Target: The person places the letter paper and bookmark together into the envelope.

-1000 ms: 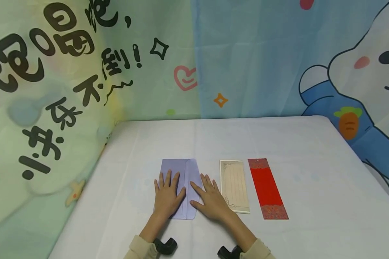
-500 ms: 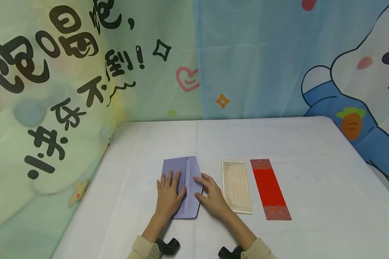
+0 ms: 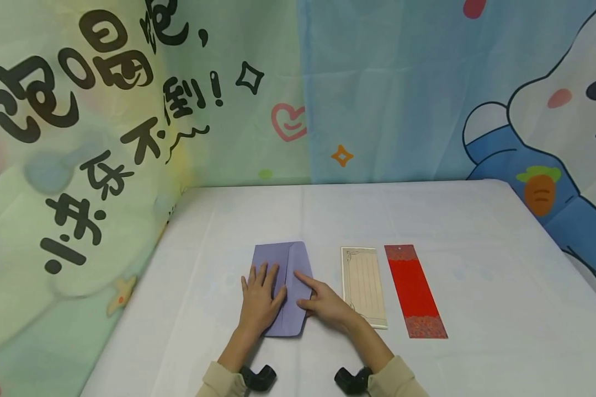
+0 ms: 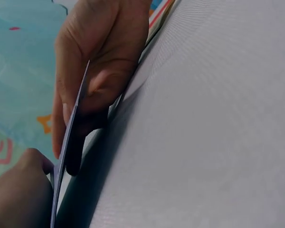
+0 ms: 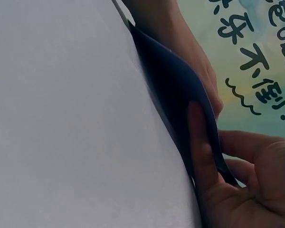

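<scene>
A purple envelope (image 3: 298, 258) lies on the table in front of the person, its right side raised off the cloth. My left hand (image 3: 259, 303) rests on its left part with straight, spread fingers. At the right edge, my right hand (image 3: 330, 306) pinches the envelope. In the right wrist view, one finger of the right hand (image 5: 256, 185) reaches beneath the lifted envelope (image 5: 171, 76), with others on the opposite face. The left wrist view shows the envelope (image 4: 66, 142) nearly edge-on between both hands.
Right of the envelope lies a cream lined card (image 3: 362, 281) with scrollwork corners. Beyond it is a long red paper strip (image 3: 417, 289) with patterned ends. A white cloth covers the table (image 3: 248, 215), and printed fabric (image 3: 377, 110) hangs along its back and left.
My right hand has gone from lying spread on the envelope to pinching its right edge, which has risen. The left hand stays on the envelope. The head view has shifted slightly.
</scene>
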`<move>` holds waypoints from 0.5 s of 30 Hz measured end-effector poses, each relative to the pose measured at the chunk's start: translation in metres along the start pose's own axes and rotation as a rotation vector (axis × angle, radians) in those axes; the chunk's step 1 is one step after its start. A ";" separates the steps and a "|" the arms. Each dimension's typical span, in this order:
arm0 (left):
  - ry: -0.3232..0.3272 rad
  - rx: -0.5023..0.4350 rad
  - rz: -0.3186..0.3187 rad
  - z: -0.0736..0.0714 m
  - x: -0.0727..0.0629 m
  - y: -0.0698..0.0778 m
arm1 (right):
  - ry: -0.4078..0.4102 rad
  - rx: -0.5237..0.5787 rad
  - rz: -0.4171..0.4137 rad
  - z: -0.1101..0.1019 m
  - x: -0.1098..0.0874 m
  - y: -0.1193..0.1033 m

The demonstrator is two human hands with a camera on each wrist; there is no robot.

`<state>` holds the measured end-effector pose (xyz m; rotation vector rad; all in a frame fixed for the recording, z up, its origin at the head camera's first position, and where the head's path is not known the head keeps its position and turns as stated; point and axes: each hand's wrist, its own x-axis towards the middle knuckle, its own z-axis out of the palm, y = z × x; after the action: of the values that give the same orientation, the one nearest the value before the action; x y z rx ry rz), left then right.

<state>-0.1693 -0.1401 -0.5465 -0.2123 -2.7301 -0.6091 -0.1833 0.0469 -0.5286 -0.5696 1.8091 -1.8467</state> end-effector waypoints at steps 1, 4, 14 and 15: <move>-0.003 0.001 0.003 0.000 0.000 0.000 | -0.016 0.015 0.004 -0.001 0.000 -0.001; 0.000 0.000 0.010 -0.002 0.001 0.001 | -0.041 0.015 0.014 -0.004 -0.001 -0.001; 0.044 0.041 -0.036 -0.004 0.003 0.002 | -0.034 -0.019 -0.068 -0.006 -0.002 0.002; 0.047 0.044 -0.052 -0.004 0.004 0.003 | -0.033 -0.026 -0.082 -0.006 -0.003 0.003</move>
<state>-0.1712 -0.1388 -0.5400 -0.1154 -2.7076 -0.5599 -0.1851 0.0536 -0.5313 -0.6896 1.8154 -1.8583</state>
